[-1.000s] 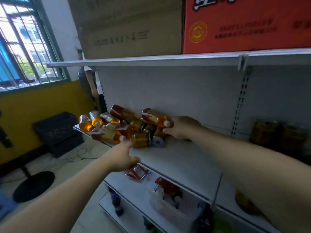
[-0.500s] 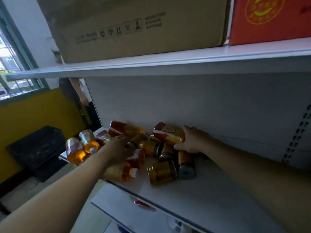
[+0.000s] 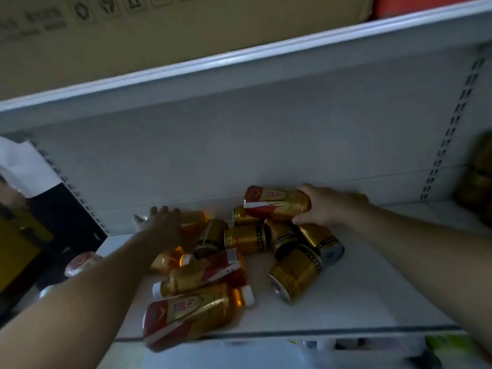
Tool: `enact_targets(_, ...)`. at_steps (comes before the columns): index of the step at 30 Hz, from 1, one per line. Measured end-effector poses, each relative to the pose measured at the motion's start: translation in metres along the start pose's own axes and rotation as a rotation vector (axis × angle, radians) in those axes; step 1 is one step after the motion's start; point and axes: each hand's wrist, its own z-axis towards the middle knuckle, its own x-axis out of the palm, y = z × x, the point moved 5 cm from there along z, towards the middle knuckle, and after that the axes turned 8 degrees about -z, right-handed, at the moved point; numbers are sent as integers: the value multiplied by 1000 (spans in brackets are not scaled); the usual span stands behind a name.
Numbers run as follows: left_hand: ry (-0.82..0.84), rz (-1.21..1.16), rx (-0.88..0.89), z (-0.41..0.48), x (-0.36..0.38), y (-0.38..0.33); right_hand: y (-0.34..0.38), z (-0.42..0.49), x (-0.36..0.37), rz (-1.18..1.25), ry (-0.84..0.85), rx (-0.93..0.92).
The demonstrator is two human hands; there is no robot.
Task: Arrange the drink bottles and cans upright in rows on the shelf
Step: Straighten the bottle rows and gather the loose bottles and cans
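A heap of drinks lies on its side on the white shelf (image 3: 372, 288). My right hand (image 3: 323, 206) grips the neck end of a red-and-gold bottle (image 3: 277, 202) lying on top of the pile near the back panel. Under it lie several gold cans (image 3: 246, 238), one more can (image 3: 294, 275) pointing toward me. My left hand (image 3: 162, 225) reaches in with fingers spread over a bottle (image 3: 193, 222) at the back left; whether it touches is unclear. Two more bottles lie near the front edge, one (image 3: 202, 272) behind the other (image 3: 189, 315).
A brown cardboard box (image 3: 159, 30) stands on the upper shelf (image 3: 239, 67). Gold jars (image 3: 479, 177) stand blurred at the far right. One bottle (image 3: 80, 262) lies at the left edge. Bare shelf surface shows to the right of the heap.
The view has moved closer and lower into the shelf. My left hand has gone further back over the pile. My right hand keeps its hold on the top bottle.
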Motion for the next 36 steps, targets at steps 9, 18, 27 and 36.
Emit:
enact_targets(9,-71,94,21,21,9,7,34,-10,-35,188,-264,-109)
enact_targets(18,-289,-74,85,-2,-10,14,68,-7,-63,475,-517,-228)
enact_targets(27,-297,-1759,-191,-63,-25,-43,85,-28,-85,997,-587,-222)
enact_targets(36,187,-2223,13,-118,-24,-143,32,-120,-78,1023,-620,26)
